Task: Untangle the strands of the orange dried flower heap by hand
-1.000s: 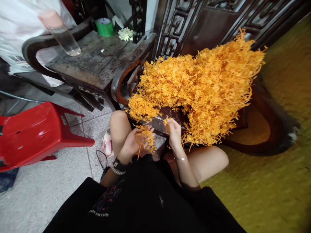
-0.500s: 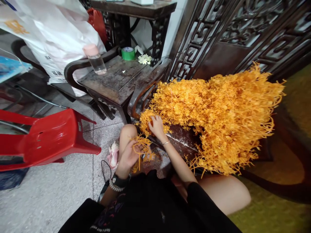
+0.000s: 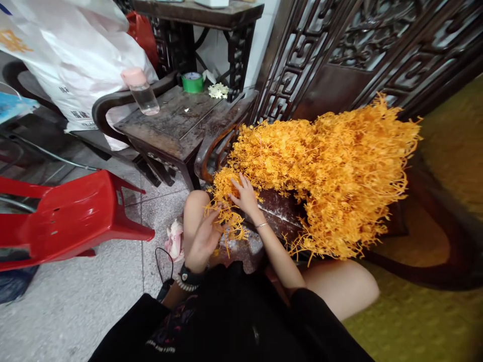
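Note:
A big heap of orange plastic flower sprigs [image 3: 324, 166] lies on a dark wooden seat [image 3: 277, 211] in front of my knees. My left hand [image 3: 206, 236] is closed around a small bunch of orange sprigs [image 3: 230, 223] just above my left knee. My right hand [image 3: 246, 196] reaches into the near left edge of the heap, fingers curled among the sprigs; whether it grips any I cannot tell.
A dark wooden side table [image 3: 169, 125] at the left back carries a clear bottle with a pink cap [image 3: 142, 93], a green tape roll [image 3: 192, 82] and white flowers [image 3: 218, 90]. A red plastic stool [image 3: 71, 216] lies tipped on the tiled floor. White sacks [image 3: 71, 55] stand behind.
My right hand left my lap and reached up into the heap's left edge. My left hand rose slightly with its bunch toward the right hand. The view tilted up.

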A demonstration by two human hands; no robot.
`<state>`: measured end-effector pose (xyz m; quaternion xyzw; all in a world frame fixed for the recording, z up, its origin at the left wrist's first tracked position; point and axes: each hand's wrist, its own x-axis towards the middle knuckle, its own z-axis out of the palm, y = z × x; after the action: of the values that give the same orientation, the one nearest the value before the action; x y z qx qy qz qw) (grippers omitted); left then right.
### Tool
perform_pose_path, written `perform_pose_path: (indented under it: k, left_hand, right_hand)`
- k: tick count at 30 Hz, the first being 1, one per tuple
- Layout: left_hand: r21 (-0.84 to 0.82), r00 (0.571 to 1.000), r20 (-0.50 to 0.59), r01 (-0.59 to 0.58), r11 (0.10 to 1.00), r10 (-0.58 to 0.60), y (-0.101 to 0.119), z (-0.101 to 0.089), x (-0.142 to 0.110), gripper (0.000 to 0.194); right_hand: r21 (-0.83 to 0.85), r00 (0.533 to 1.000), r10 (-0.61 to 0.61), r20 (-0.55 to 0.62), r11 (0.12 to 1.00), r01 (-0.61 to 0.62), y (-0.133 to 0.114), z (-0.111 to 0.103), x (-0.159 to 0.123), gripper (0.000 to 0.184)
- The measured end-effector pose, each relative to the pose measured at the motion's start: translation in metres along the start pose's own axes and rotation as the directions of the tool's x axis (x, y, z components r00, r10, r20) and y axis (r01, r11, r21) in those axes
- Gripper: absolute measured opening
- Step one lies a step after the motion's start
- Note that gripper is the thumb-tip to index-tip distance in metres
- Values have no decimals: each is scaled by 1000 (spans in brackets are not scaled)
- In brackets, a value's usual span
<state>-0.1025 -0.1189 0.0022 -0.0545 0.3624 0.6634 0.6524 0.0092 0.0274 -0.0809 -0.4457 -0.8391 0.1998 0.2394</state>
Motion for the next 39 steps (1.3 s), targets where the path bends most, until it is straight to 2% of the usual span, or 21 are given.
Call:
perform_pose_path:
  k: [3, 5, 7, 9, 11, 13, 15, 17, 20, 23, 26, 29, 31, 35, 37, 38, 39]
  left_hand:
    - [72, 999, 4, -44, 996, 44, -2, 4, -6, 14]
    - [125, 993, 30, -116, 985, 113, -4, 6, -11, 13]
    - [166, 977, 91, -204, 965, 191, -7, 8, -15, 13]
    - [207, 956, 161, -275, 939, 245, -10, 10, -17, 17]
    - [262, 941, 210, -315, 912, 265, -14, 11, -18, 23]
    - [332, 934, 253, -328, 884, 251, -19, 10, -18, 28]
    - [398, 925, 300, -342, 851, 232, -25, 10, -19, 30]
    - [441, 917, 339, -352, 825, 209, -30, 9, -20, 33]
    - [462, 912, 381, -332, 822, 154, -36, 11, -22, 42]
    - [481, 910, 398, -316, 818, 118, -38, 13, -25, 48]
    - [539, 929, 354, -298, 788, 109, -40, 11, -25, 43]
    - [613, 949, 313, -165, 773, -46, -42, 7, -27, 41]
    - [617, 938, 313, -82, 782, -149, -45, 6, -28, 40]
    - [586, 922, 343, -61, 808, -180, -49, 7, -31, 36]
    - [616, 900, 394, -110, 780, -184, -48, 7, -30, 35]
    - [638, 889, 419, -141, 757, -187, -47, 6, -29, 33]
    - [663, 875, 442, -170, 729, -198, -45, 6, -28, 33]
  right_hand:
    - [179, 986, 56, -156, 984, -27, -12, -6, -7, 43]
    - [365, 956, 137, -258, 930, -35, -25, -20, -19, 29]
    - [529, 949, 165, -267, 849, 1, -40, -41, -39, 28]
    - [581, 957, 87, -276, 809, 94, -56, -65, -64, 29]
    - [562, 970, -89, -226, 801, 205, -69, -85, -88, 26]
    - [476, 973, -160, -164, 852, 220, -78, -97, -106, 32]
    - [374, 976, -135, -171, 908, 191, -84, -100, -118, 26]
    - [318, 972, -86, -220, 935, 155, -86, -99, -123, 13]
    - [336, 958, -43, -284, 931, 141, -85, -96, -130, 4]
    - [406, 930, 10, -368, 902, 150, -84, -97, -138, 8]
    - [470, 892, 99, -442, 872, 136, -83, -97, -147, 13]
    - [528, 839, 232, -492, 846, 76, -82, -93, -153, 15]
    - [548, 795, 317, -517, 836, 23, -82, -89, -155, 16]
    - [595, 728, 428, -536, 803, -34, -81, -87, -156, 18]
    - [655, 739, 452, -499, 755, -20, -79, -93, -154, 25]
    - [695, 770, 454, -448, 719, -19, -78, -98, -153, 32]
    - [738, 820, 442, -365, 674, -34, -76, -104, -152, 37]
